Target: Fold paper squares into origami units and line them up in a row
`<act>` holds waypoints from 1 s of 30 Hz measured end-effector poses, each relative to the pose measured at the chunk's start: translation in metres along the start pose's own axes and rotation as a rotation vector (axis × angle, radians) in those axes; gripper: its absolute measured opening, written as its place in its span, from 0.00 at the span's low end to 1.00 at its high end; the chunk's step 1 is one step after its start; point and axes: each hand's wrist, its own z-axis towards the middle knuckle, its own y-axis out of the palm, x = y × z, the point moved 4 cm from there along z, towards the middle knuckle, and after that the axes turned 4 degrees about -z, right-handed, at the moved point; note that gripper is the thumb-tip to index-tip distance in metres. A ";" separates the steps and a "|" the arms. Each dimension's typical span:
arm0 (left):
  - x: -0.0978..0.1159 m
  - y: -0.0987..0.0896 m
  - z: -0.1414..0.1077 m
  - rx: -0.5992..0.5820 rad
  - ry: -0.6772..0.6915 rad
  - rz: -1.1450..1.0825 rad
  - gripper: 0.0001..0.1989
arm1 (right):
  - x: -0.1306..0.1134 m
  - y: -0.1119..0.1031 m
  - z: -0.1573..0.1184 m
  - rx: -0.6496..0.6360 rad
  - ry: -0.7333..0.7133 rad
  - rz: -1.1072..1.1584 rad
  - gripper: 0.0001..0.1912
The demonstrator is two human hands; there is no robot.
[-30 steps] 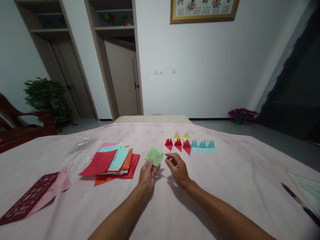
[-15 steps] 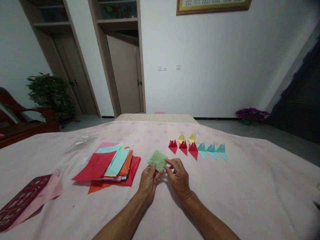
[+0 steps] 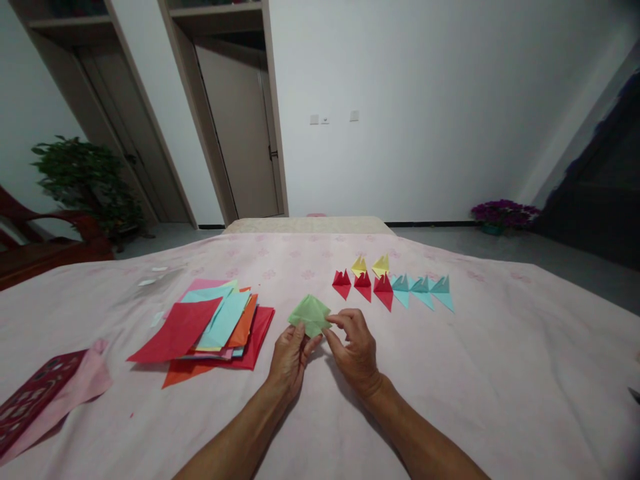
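Note:
A folded piece of green paper (image 3: 311,315), diamond-like in outline, is held just above the cloth in front of me. My left hand (image 3: 291,353) pinches its lower left edge, thumb on top. At the paper's right corner, the thumb and forefinger of my right hand (image 3: 354,347) close on it. Beyond my right hand stand folded paper figures in rows: red ones (image 3: 363,285), yellow ones (image 3: 381,265) and light blue ones (image 3: 423,290), each with a pointed tail.
Left of my hands lies a pile of coloured paper sheets (image 3: 200,327), a red one on top. A dark red patterned object (image 3: 40,393) lies on pink cloth or paper at the far left. A pink flowered tablecloth (image 3: 480,373) covers the table.
My view has tilted down and shifted slightly. The green paper's upper part has spread wider and its top edge looks more peaked; both hands still hold it.

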 end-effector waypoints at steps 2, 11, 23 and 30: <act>0.000 0.000 0.000 -0.003 0.006 0.001 0.17 | -0.002 0.000 0.000 -0.015 -0.036 0.030 0.09; 0.004 0.002 -0.001 -0.016 0.002 0.069 0.20 | -0.002 -0.007 0.003 -0.045 -0.080 0.025 0.12; 0.001 -0.006 0.003 0.036 0.097 0.144 0.20 | -0.002 -0.007 0.005 -0.056 -0.044 0.000 0.15; 0.000 -0.011 0.004 0.069 0.099 0.192 0.19 | -0.004 -0.007 0.002 -0.054 -0.129 -0.084 0.20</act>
